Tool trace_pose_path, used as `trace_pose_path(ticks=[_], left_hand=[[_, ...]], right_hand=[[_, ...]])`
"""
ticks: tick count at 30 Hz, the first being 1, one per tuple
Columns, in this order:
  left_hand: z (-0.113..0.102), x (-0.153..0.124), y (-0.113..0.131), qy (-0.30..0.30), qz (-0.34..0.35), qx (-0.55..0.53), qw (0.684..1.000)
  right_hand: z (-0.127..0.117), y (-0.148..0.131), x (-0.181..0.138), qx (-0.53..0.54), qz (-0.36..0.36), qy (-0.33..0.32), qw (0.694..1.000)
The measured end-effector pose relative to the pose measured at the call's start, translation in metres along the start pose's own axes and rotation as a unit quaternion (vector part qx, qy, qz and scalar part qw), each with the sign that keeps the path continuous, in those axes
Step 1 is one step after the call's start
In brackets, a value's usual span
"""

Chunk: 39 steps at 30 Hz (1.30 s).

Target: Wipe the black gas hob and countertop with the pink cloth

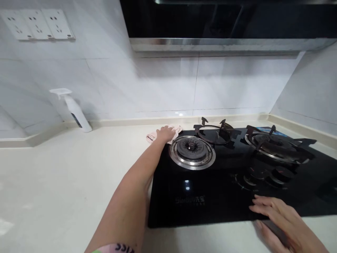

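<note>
My left hand [165, 134] presses a pale pink cloth [178, 130] against the back left corner of the black glass gas stove [181, 186], partly over the white counter. Just in front of the cloth is the left burner [191, 149], uncovered, with its steel ring showing. Its loose pan support [197, 128] sits behind and to the right, on the glass. Fingers stretched, my right hand [285, 223] rests at the stove's front edge, below the control knobs [280, 175], holding nothing.
The right burner [276, 146] has its pan support on. A white spray bottle [78, 112] leans on the wall at the back left of the counter [60, 182]. Above the stove hangs a range hood [223, 44]. Wall sockets [39, 24] are at upper left.
</note>
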<state>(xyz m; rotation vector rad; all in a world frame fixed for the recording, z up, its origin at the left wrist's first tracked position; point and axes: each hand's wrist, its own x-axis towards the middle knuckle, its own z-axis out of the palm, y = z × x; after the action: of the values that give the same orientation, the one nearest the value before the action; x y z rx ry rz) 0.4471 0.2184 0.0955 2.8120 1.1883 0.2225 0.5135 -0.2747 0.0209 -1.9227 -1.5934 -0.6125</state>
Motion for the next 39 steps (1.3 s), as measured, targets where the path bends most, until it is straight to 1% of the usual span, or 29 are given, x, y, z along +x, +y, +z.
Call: trace_pose_path(ticks=[3,7,11,14,19,23,27,30,32,35,39], left_hand=[[-0.001,-0.032,0.001,0.007,0.015,0.001,1.0],[-0.006,-0.086,-0.001,0.014,0.029,-0.002,0.999],[-0.008,-0.14,0.002,0.023,0.036,-0.007,0.999],[-0.008,-0.179,0.009,0.032,0.046,-0.011,0.998],[-0.011,-0.233,0.024,0.034,0.086,-0.01,0.996],[-0.015,-0.262,0.042,0.028,0.123,-0.005,0.992],[-0.013,-0.284,0.072,0.01,0.166,-0.005,0.986],[-0.005,-0.302,0.098,0.006,0.234,-0.012,0.972],[0.001,-0.315,0.111,0.025,0.283,-0.013,0.959],[0.008,-0.328,0.118,0.058,0.322,-0.021,0.945],[0.009,-0.336,0.107,0.073,0.321,-0.048,0.943]], right_hand=[[0.006,0.001,-0.004,0.01,0.039,-0.024,0.999],[0.011,-0.005,-0.001,0.021,0.081,-0.052,0.995],[0.006,-0.018,0.009,0.02,0.088,-0.079,0.993],[0.003,-0.024,0.013,0.017,0.086,-0.086,0.992],[0.001,-0.026,0.014,0.009,0.085,-0.089,0.992],[0.0,-0.027,0.016,0.006,0.08,-0.093,0.992],[0.0,-0.026,0.017,0.022,0.086,-0.099,0.991],[0.001,-0.023,0.015,0.036,0.087,-0.093,0.991],[0.004,-0.02,0.013,0.03,0.082,-0.083,0.993],[0.01,-0.012,0.01,0.009,0.085,-0.066,0.994],[0.019,0.003,0.007,0.004,0.092,-0.065,0.994]])
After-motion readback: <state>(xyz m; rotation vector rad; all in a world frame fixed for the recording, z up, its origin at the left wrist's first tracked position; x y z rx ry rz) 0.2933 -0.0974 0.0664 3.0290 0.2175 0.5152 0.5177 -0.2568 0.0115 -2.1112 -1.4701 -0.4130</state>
